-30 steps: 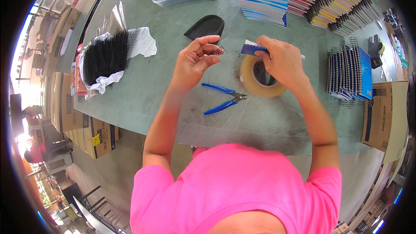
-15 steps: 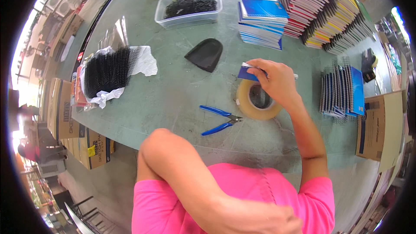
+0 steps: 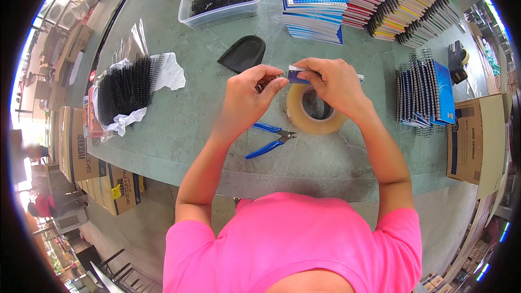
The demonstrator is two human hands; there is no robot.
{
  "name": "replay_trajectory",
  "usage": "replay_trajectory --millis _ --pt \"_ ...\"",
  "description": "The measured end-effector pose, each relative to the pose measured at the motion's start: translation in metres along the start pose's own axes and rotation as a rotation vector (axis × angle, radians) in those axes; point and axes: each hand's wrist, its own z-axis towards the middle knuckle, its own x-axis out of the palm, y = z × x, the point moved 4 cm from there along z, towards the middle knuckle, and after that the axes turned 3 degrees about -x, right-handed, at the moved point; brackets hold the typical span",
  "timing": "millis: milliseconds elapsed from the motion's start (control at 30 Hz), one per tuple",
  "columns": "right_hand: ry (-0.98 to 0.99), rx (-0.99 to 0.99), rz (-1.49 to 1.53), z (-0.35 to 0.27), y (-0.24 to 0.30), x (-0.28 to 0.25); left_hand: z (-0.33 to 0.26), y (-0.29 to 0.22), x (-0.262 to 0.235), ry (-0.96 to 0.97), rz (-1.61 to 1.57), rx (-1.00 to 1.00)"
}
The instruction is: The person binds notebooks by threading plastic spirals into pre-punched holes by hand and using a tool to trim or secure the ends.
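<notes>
My right hand (image 3: pixel 339 84) grips a small blue-covered notebook (image 3: pixel 297 75) by its edge, over a wide roll of clear tape (image 3: pixel 296 111). My left hand (image 3: pixel 252 95) is closed in a pinch just left of the notebook's end. A bit of a black spiral coil (image 3: pixel 264 83) shows between its fingers; most of it is hidden. Below, blue-handled cutters (image 3: pixel 266 149) lie with their handles spread, partly behind my left wrist. Beyond my left hand rests a black rounded flat piece (image 3: pixel 244 54).
Black coils (image 3: pixel 125 89) lie on white paper at left; more fill a clear tub (image 3: pixel 187 20). Blue notebooks (image 3: pixel 315 13) are stacked at the back beside red and yellow ones. Spiral-bound notebooks (image 3: pixel 445 95) stand at right near a carton (image 3: pixel 469 141) and a tape dispenser (image 3: pixel 457 62).
My left hand has come up from in front of my chest, where a dark coil trailed from it, to the notebook's left end. My right hand still holds the notebook over the tape roll.
</notes>
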Motion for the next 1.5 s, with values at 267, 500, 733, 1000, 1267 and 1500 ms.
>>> replay_trajectory --millis 267,500,733,1000,1267,1500 --pt "0.004 -0.067 -0.017 -0.002 -0.003 0.002 0.005 0.0 0.009 -0.035 -0.018 -0.119" --pt "-0.129 -0.232 -0.051 -0.006 -0.006 0.003 0.017 0.011 0.008 -0.027 0.237 0.14" --pt "-0.302 -0.316 -0.188 0.005 0.002 0.009 0.029 -0.02 -0.008 0.075 0.276 0.23" --pt "-0.22 -0.195 -0.086 0.004 0.0 0.009 0.03 -0.011 -0.01 0.084 0.359 0.318" --pt "-0.241 -0.252 -0.119 0.004 -0.004 0.0 0.039 -0.006 -0.002 0.359 0.342 0.082" --pt "-0.071 -0.285 -0.234 0.004 0.015 0.004 0.114 0.058 -0.036 0.142 0.422 0.147"
